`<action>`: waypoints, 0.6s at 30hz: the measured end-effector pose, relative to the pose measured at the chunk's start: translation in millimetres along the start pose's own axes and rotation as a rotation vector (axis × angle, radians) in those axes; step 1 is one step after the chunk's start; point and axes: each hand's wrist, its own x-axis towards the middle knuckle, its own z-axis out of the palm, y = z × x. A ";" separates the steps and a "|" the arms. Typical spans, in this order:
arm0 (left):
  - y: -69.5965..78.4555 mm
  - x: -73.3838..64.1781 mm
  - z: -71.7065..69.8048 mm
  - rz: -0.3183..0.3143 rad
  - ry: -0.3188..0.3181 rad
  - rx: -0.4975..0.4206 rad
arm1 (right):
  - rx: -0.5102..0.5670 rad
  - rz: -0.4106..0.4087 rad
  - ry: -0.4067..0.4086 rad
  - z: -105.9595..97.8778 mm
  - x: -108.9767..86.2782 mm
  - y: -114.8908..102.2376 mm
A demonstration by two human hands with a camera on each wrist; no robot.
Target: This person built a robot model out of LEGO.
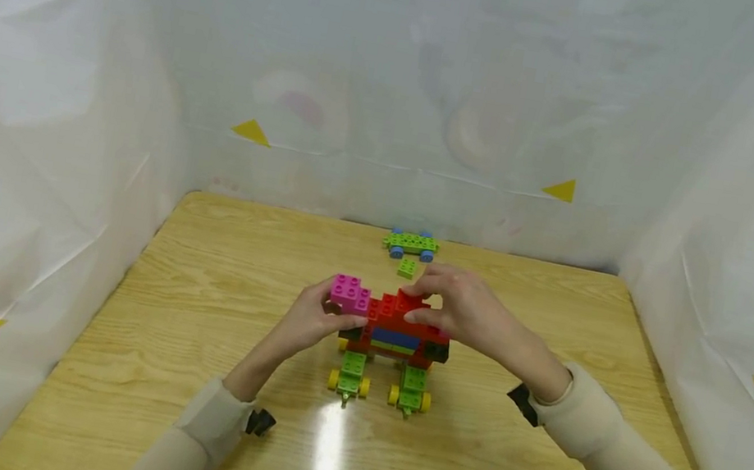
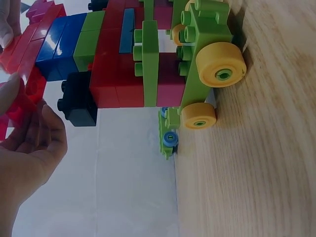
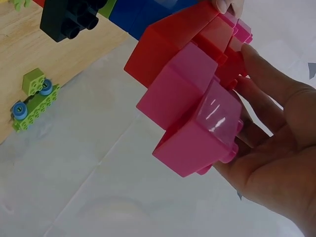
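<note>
A building-brick model [image 1: 393,337] stands on the table, with red bricks on top, a blue and green band below, and black bricks at the sides. Two green wheeled bases [image 1: 351,376] with yellow wheels carry it. My left hand [image 1: 302,322] grips its left end, thumb in front and fingers behind, by the pink bricks [image 1: 347,290]. At the top my right hand [image 1: 469,309] pinches a red brick [image 1: 408,301] between thumb and fingers. The right wrist view shows stepped pink bricks [image 3: 197,128] beside that palm; the left wrist view shows the blue bricks [image 2: 60,47] close up.
Behind the model, a green wheeled base [image 1: 411,242] with blue wheels sits near the table's back edge. A small green brick [image 1: 406,268] lies just in front of it. White sheeting [image 1: 401,89] with yellow triangles surrounds the wooden table [image 1: 190,370] at the back and sides.
</note>
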 end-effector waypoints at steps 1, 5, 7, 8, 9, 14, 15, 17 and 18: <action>0.3 0.0 0.0 0.002 0.000 0.003 | 0.004 0.002 -0.006 -0.4 0.4 -0.2; 0.1 0.3 0.2 0.005 0.003 0.007 | 0.012 0.019 -0.036 -2.4 2.0 -1.6; -0.6 0.2 0.8 0.000 -0.002 0.005 | 0.002 0.025 -0.046 -2.7 2.1 -2.2; -1.1 0.0 1.1 -0.004 -0.003 0.002 | -0.008 0.025 -0.049 -2.6 2.0 -2.6; -1.4 -0.3 1.4 -0.008 -0.005 0.000 | -0.019 0.024 -0.050 -2.2 1.7 -3.0; -0.9 -2.5 2.3 -0.007 0.003 -0.002 | -0.041 0.011 -0.042 -0.5 1.7 -3.6; -0.4 -2.7 2.3 -0.002 0.004 0.000 | -0.039 0.010 -0.041 -0.4 2.0 -3.1; 0.6 -2.8 2.2 0.010 0.005 0.001 | -0.029 0.009 -0.044 -1.1 3.0 -2.5; 0.9 -2.7 2.1 0.014 0.006 0.001 | -0.024 0.009 -0.049 -1.8 3.5 -2.1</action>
